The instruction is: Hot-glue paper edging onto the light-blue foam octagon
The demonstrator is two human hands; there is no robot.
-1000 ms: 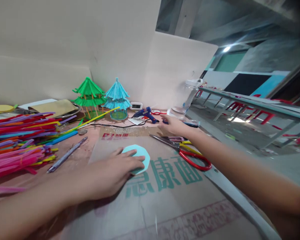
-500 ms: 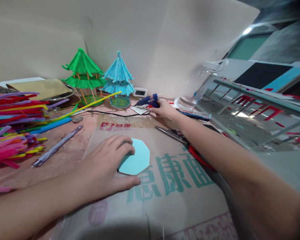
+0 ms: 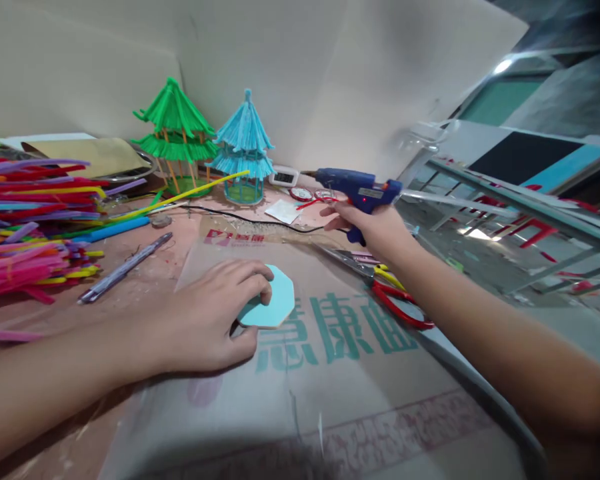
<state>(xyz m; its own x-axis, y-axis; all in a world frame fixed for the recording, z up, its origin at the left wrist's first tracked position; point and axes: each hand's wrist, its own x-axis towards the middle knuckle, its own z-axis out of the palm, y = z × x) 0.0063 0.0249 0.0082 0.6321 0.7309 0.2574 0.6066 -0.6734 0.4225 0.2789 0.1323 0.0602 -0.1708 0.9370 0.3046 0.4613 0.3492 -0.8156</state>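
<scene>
A light-blue octagonal board [image 3: 279,299] lies on the printed sheet in front of me. My left hand [image 3: 230,300] is closed on its left side, fingers curled over the top and thumb at the near edge. Raised above the table at the right, my right hand [image 3: 380,230] grips a blue hot glue gun [image 3: 350,183] by its handle. The gun's nozzle points left, and a small red light glows on its body. Beneath the right forearm lie red-handled scissors [image 3: 400,310], blades toward the upper left.
Green [image 3: 177,117] and blue [image 3: 247,133] pipe-cleaner pavilions stand at the back. Bundled coloured pipe cleaners [image 3: 30,227] and a pen [image 3: 125,267] lie left. A black cord [image 3: 250,219] crosses behind the printed sheet [image 3: 230,413], near a white paper square [image 3: 283,211] and small digital clock [image 3: 284,176].
The right hand has lifted the glue gun off the table and brought it up and to the right. The left thumb has drawn in toward the board.
</scene>
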